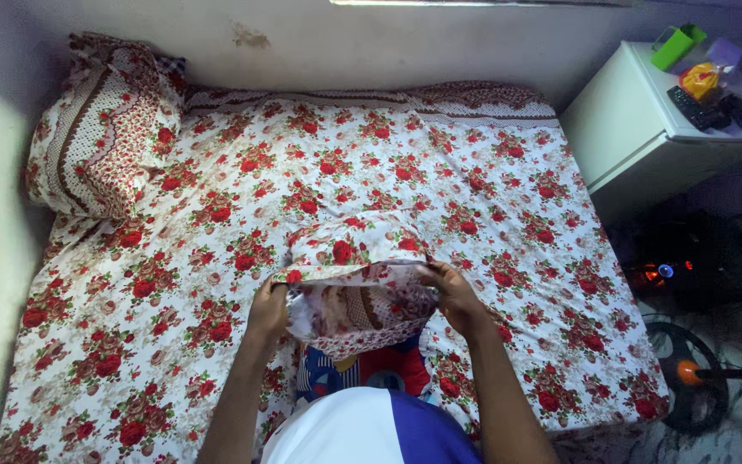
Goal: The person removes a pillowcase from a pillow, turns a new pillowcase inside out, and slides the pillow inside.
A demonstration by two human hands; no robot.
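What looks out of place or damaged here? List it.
A brownish stain mars the wall above the bed. The pillow at the head corner lies askew. Both hands, left hand and right hand, grip a floral pillowcase only partly over a cushion.

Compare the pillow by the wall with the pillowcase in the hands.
The pillow lies full and plump at the bed's top left corner, untouched; the pillowcase hangs loose and crumpled mid-bed. The left hand and right hand spread the pillowcase's opening. Both share the red rose print.
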